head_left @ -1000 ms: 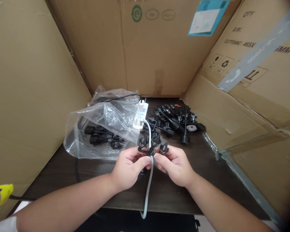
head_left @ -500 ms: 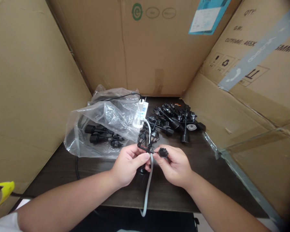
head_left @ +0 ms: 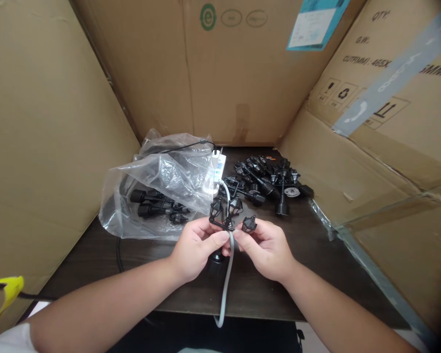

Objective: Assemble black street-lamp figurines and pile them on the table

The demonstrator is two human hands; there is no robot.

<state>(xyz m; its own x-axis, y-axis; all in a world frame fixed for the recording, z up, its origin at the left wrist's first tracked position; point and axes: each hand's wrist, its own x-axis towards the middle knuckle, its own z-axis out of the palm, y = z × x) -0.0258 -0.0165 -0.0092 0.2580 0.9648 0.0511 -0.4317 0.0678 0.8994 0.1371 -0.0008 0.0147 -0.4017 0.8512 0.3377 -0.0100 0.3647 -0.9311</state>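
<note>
Both hands hold one small black street-lamp model (head_left: 226,214) over the dark table (head_left: 301,264). My left hand (head_left: 196,247) is closed on the lamp's post and crossarm, with two little lanterns standing up above my fingers. My right hand (head_left: 266,247) pinches the third black lantern (head_left: 249,224) at the end of the arm. A grey cable (head_left: 226,284) runs down between my hands and loops off the table's front edge.
A pile of several black lamp models (head_left: 268,181) lies behind my hands. To the left a clear plastic bag (head_left: 158,189) holds more black parts. A white power strip (head_left: 215,174) sits at the back. Cardboard boxes (head_left: 40,122) wall in three sides. A yellow clip (head_left: 5,289) shows far left.
My right hand has turned the end lantern: it lay flat half a second ago and now stands upright again. My left hand has hardly moved.
</note>
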